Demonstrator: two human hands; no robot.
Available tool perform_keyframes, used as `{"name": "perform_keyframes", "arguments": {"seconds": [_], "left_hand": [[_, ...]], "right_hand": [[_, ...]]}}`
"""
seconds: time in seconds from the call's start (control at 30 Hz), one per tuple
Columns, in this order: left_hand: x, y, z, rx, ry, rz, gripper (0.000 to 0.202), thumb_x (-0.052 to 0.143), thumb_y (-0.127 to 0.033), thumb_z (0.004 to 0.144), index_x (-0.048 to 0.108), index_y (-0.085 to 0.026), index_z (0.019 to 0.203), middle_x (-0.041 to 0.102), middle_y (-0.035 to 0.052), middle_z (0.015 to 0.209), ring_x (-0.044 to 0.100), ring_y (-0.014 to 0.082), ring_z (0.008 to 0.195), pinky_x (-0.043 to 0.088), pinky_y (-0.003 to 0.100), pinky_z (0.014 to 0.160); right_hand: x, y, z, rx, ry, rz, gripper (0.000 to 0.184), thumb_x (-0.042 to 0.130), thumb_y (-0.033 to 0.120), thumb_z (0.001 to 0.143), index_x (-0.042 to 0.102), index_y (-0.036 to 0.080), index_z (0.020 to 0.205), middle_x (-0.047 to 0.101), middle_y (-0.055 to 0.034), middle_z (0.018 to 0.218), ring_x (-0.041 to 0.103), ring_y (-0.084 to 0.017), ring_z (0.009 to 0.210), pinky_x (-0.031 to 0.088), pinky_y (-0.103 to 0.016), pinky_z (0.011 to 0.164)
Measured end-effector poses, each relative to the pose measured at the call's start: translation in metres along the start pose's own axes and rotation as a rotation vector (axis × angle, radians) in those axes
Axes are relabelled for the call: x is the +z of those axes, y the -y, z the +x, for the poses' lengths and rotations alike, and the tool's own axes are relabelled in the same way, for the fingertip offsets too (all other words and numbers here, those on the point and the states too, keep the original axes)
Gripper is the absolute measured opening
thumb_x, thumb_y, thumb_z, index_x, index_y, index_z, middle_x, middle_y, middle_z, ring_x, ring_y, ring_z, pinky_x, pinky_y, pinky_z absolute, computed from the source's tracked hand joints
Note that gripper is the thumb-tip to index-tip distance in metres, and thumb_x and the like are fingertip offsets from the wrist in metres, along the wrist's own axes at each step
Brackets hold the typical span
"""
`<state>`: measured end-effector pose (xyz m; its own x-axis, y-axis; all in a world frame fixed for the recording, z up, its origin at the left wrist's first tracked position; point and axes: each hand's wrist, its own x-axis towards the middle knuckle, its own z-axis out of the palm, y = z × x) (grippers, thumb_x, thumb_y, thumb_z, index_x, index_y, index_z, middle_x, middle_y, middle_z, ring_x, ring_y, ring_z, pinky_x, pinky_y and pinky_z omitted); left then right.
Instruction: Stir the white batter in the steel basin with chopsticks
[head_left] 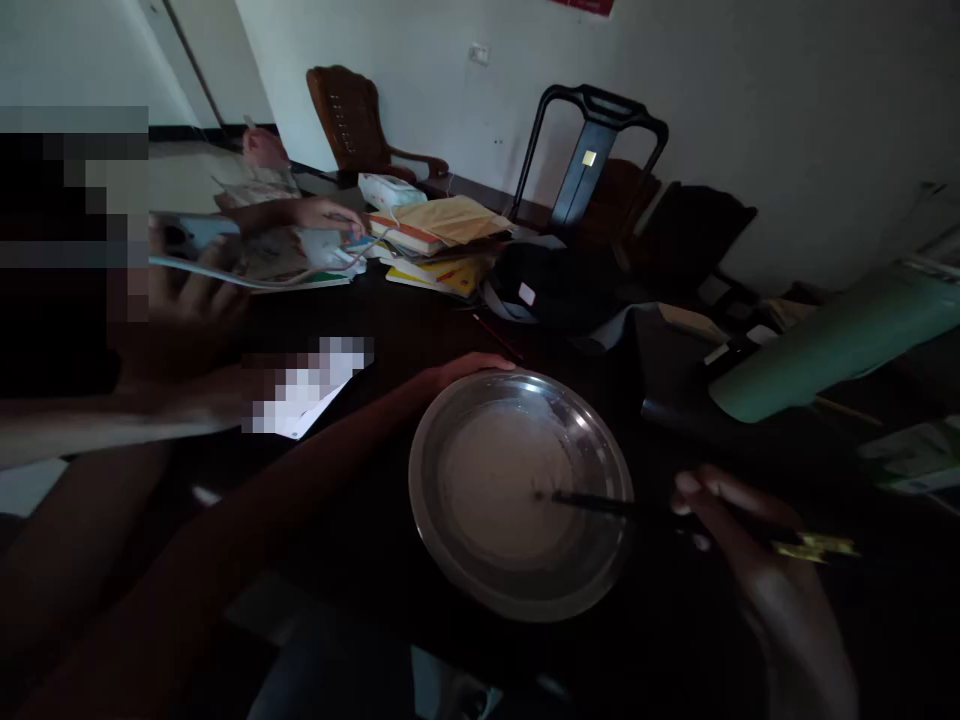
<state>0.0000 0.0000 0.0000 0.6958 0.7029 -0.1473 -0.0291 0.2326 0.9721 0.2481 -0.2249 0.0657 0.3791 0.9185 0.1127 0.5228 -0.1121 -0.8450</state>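
Observation:
A round metal basin [433,540] stands on the dark table before me, with a pale, cloudy liquid [502,480] in its bottom. My left hand [476,364] reaches round to the far left side of the basin and holds its rim; part of the fingers is hidden behind it. To the right of the basin, my right hand [739,520] is closed round dark chopsticks [592,502] with gold-patterned upper ends. Their tips dip into the liquid right of its middle. The picture is dim, so the single sticks are hard to tell apart.
At left, another person's hand [202,285] holds a phone [196,236] with a white cable. A lit screen [330,395] lies near that person's arm. Books and papers [442,225] are stacked behind the basin, beside a dark bag [540,285]. A green cylinder [832,340] is at right.

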Motion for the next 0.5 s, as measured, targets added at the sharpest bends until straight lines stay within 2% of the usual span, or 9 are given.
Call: {"name": "perform_keyframes", "arguments": {"seconds": [0.07, 0.13, 0.17, 0.23, 0.3, 0.33, 0.4, 0.5], "left_hand": [[0.004, -0.002, -0.003, -0.046, 0.037, -0.015, 0.022, 0.064, -0.033, 0.08, 0.077, -0.014, 0.081, 0.073, 0.0054, 0.079, 0.065, 0.0244, 0.09, 0.044, 0.036, 0.098], [0.006, -0.005, -0.004, -0.064, 0.028, -0.013, 0.02, 0.06, -0.026, 0.084, 0.077, -0.015, 0.081, 0.074, 0.0042, 0.081, 0.064, 0.0219, 0.093, 0.042, 0.032, 0.1], [0.007, -0.006, -0.003, -0.066, 0.008, -0.006, 0.02, 0.059, -0.022, 0.085, 0.077, -0.015, 0.08, 0.074, 0.003, 0.081, 0.064, 0.0204, 0.093, 0.041, 0.03, 0.1], [0.007, -0.008, -0.003, -0.07, -0.031, 0.003, 0.024, 0.056, -0.018, 0.088, 0.077, -0.017, 0.077, 0.073, 0.001, 0.079, 0.064, 0.0183, 0.09, 0.041, 0.028, 0.1], [0.006, -0.009, -0.002, -0.075, -0.046, 0.01, 0.029, 0.052, -0.017, 0.09, 0.076, -0.017, 0.076, 0.073, 0.0004, 0.077, 0.065, 0.0182, 0.087, 0.042, 0.03, 0.099], [0.006, -0.009, -0.002, -0.073, -0.049, 0.017, 0.029, 0.051, -0.017, 0.091, 0.076, -0.017, 0.076, 0.073, 0.0004, 0.075, 0.065, 0.0186, 0.088, 0.042, 0.03, 0.099], [0.004, -0.008, -0.001, -0.049, -0.05, 0.04, 0.026, 0.054, -0.017, 0.091, 0.077, -0.017, 0.08, 0.073, 0.0002, 0.078, 0.065, 0.0191, 0.096, 0.042, 0.029, 0.1], [0.007, -0.004, -0.004, 0.041, -0.035, 0.101, 0.017, 0.059, -0.024, 0.094, 0.075, -0.017, 0.092, 0.072, 0.0029, 0.092, 0.063, 0.0207, 0.103, 0.046, 0.031, 0.096]], "right_hand": [[0.004, 0.001, -0.002, 0.006, 0.145, 0.019, 0.036, 0.067, 0.058, 0.079, 0.062, 0.024, 0.067, 0.063, 0.0001, 0.065, 0.064, -0.02, 0.063, 0.052, -0.024, 0.05], [0.015, 0.002, -0.005, -0.052, 0.251, 0.015, 0.037, 0.064, 0.057, 0.081, 0.061, 0.024, 0.064, 0.062, 0.0008, 0.065, 0.064, -0.02, 0.065, 0.055, -0.027, 0.057], [0.019, 0.003, -0.006, -0.074, 0.224, 0.002, 0.036, 0.065, 0.056, 0.08, 0.061, 0.024, 0.064, 0.062, 0.0009, 0.066, 0.064, -0.021, 0.068, 0.055, -0.028, 0.061], [0.019, 0.002, -0.006, -0.066, 0.07, -0.051, 0.032, 0.069, 0.055, 0.076, 0.062, 0.025, 0.069, 0.064, 0.0001, 0.071, 0.065, -0.023, 0.074, 0.053, -0.028, 0.063], [0.008, 0.0, -0.004, -0.017, -0.061, -0.098, 0.032, 0.073, 0.057, 0.072, 0.064, 0.026, 0.072, 0.067, -0.001, 0.074, 0.065, -0.024, 0.074, 0.051, -0.027, 0.056], [0.002, -0.001, -0.002, 0.005, -0.067, -0.091, 0.033, 0.072, 0.057, 0.073, 0.063, 0.026, 0.072, 0.067, -0.0009, 0.073, 0.064, -0.023, 0.071, 0.05, -0.026, 0.053], [-0.005, -0.001, -0.001, 0.043, 0.05, -0.012, 0.033, 0.07, 0.056, 0.076, 0.062, 0.026, 0.068, 0.065, 0.0002, 0.069, 0.064, -0.021, 0.066, 0.05, -0.025, 0.05], [0.007, 0.001, -0.005, 0.024, 0.259, 0.078, 0.033, 0.065, 0.056, 0.079, 0.062, 0.025, 0.067, 0.063, 0.0003, 0.068, 0.064, -0.022, 0.07, 0.053, -0.026, 0.055]]}}
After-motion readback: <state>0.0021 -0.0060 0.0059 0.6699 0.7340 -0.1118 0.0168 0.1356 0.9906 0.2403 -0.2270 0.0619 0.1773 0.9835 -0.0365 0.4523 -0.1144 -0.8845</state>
